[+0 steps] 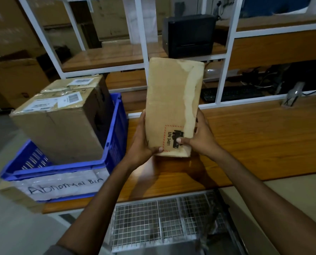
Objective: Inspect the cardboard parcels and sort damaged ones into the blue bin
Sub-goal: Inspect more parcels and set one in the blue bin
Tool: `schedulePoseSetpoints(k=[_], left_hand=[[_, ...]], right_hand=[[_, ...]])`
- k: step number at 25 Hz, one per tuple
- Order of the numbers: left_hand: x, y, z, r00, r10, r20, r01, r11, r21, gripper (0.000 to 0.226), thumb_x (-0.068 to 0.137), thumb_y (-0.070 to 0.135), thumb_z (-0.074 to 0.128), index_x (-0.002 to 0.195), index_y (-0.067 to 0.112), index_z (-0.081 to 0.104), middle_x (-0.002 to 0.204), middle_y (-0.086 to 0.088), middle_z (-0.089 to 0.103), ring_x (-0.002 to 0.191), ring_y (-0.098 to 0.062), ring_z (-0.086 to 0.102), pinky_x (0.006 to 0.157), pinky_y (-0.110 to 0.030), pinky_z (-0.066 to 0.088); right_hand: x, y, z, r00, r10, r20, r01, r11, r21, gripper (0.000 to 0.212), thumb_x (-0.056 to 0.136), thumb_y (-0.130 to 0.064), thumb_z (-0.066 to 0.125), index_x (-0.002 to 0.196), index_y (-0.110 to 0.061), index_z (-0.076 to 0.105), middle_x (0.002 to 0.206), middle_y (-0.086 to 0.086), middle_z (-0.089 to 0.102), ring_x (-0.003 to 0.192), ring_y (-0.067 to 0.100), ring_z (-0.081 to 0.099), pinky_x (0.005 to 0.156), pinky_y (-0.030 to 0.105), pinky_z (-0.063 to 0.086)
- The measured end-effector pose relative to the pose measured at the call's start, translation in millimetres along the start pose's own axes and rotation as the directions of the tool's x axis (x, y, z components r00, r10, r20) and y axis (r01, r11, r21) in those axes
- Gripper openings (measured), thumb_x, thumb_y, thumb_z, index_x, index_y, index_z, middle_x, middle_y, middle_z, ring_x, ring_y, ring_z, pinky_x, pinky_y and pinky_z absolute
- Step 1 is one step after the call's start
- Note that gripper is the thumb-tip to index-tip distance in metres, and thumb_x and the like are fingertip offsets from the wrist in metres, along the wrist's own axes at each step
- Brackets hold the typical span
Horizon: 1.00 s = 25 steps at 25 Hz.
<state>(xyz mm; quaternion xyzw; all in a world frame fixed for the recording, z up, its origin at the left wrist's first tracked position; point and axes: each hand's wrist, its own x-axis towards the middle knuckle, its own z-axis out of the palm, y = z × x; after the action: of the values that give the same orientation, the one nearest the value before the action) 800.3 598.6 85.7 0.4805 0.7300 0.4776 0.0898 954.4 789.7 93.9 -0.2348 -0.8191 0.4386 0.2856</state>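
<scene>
Head view: left hand (141, 142) and right hand (199, 138), fingers (183, 140) tight around an upright cardboard parcel (172, 100), blue bin (116, 126) nearby

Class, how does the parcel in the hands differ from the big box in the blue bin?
The parcel is slim and flat; the big box is bulky. The left hand and right hand hold the parcel upright; the big box rests in the blue bin. The parcel shows a UN 3481 mark; the big box carries white labels. Both are brown cardboard.

tan parcel (172, 100) with red-dashed black label (173, 138), blue bin (114, 126), orange-brown wooden table (264, 137)
</scene>
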Motion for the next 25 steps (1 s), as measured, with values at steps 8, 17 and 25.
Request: schedulePoseSetpoints(k=[8,17,25], left_hand=[[-6,-10,0,0.984,-0.17,0.047,0.175,0.973,-0.148,0.129,0.076,0.042,0.092,0.159,0.037,-0.006,0.151,0.008,0.041,0.133,-0.004,0.057,0.1,-0.042,0.06],[14,33,9,0.966,-0.223,-0.129,0.228,0.973,0.025,0.153,0.056,0.094,0.067,0.159,0.038,-0.031,0.168,0.017,-0.033,0.157,-0.008,-0.024,0.126,-0.049,-0.005],[2,-15,16,0.983,-0.092,-0.157,0.095,0.995,0.013,0.112,0.087,0.064,0.071,0.163,0.049,-0.01,0.176,0.013,0.003,0.161,-0.016,0.017,0.124,-0.06,0.032]], right_hand=[[0,-14,5,1.0,-0.019,-0.018,0.02,0.995,0.1,0.049,0.108,-0.047,0.043,0.157,-0.042,0.04,0.142,0.002,0.044,0.117,0.007,0.051,0.095,0.034,0.053],[-26,-1,43,0.966,-0.25,-0.064,0.25,0.968,-0.007,0.028,0.108,-0.029,0.053,0.132,-0.028,0.068,0.142,-0.006,0.046,0.12,-0.004,0.049,0.095,0.021,0.053],[85,-19,-28,0.937,0.176,-0.3,-0.116,0.971,0.209,0.059,0.105,-0.067,0.031,0.151,-0.035,0.05,0.159,0.001,0.041,0.141,0.026,0.044,0.108,0.039,0.042]])
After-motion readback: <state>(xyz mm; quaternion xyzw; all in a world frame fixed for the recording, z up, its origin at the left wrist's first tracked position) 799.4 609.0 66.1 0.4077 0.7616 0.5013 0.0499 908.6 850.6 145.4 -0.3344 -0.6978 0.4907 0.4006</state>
